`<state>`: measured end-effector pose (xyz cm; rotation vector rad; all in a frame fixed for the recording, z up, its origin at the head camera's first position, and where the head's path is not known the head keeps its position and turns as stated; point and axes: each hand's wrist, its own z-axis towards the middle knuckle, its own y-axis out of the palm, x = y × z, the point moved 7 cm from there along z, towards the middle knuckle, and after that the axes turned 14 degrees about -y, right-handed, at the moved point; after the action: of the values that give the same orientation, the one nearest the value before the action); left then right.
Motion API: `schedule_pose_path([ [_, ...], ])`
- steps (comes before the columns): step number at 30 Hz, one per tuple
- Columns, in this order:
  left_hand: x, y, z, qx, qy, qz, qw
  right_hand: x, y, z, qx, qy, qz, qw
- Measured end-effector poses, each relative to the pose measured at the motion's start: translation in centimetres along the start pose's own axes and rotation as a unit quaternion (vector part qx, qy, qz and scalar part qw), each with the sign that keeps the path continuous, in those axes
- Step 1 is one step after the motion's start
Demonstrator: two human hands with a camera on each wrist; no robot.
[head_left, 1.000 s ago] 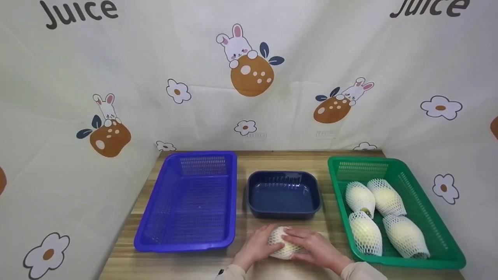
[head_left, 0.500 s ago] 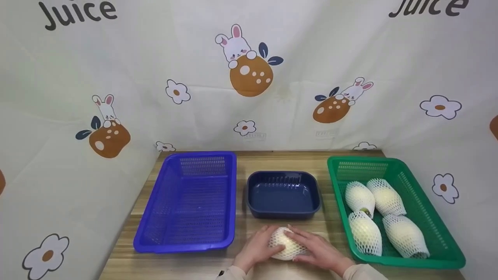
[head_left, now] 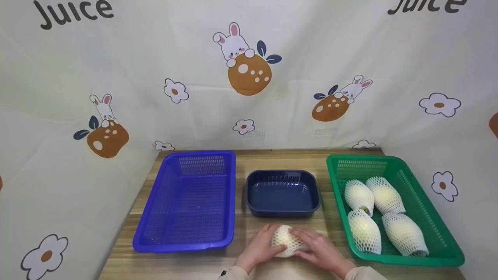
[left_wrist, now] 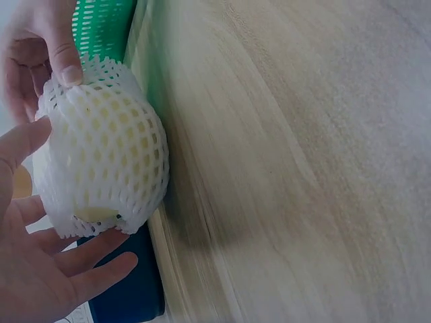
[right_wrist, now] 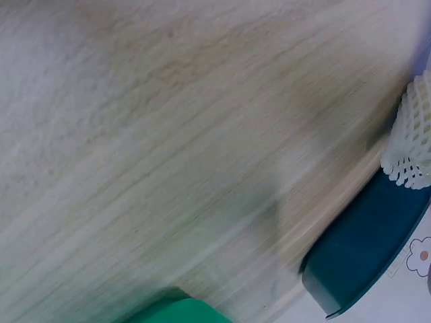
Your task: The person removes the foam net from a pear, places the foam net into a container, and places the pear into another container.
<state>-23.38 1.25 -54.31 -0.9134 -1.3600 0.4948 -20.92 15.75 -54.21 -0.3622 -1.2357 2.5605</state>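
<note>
A pale yellow fruit in a white foam net sleeve is between both hands, low over the front middle of the table. My left hand holds its left side, thumb toward me and fingers round the far side. My right hand grips the right end. In the left wrist view, the right hand has its thumb on the net's edge, while the left thumb touches the net and the left fingers spread by its other end. Only part of the netted fruit enters the right wrist view.
A dark blue tub stands just beyond the hands. To the left is a blue slotted basket with nothing in it. A green basket on the right holds several netted fruits. A printed curtain encloses the table.
The fruit and both hands have shifted very slightly to the right. My right fingertips have slid a little toward the fruit's right end. The baskets and tub stay put.
</note>
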Motion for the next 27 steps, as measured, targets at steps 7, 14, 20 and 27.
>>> schedule_pose_path([
  [7,0.0,0.1,0.0,0.009,0.010,0.005,0.9999,0.7,1.6,-0.9,-0.082,0.064,0.042,0.9937],
  [14,-0.9,-0.5,-0.4,0.037,-0.027,-0.009,0.9989,0.5,0.6,-0.7,-0.025,0.018,0.042,0.9987],
  [20,-1.0,-0.3,-0.4,0.036,-0.024,-0.017,0.9989,0.2,0.1,-0.9,0.022,0.000,0.043,0.9988],
  [27,-0.9,-0.2,-0.5,0.037,-0.022,-0.011,0.9990,0.4,0.3,-0.8,-0.012,0.017,0.026,0.9995],
])
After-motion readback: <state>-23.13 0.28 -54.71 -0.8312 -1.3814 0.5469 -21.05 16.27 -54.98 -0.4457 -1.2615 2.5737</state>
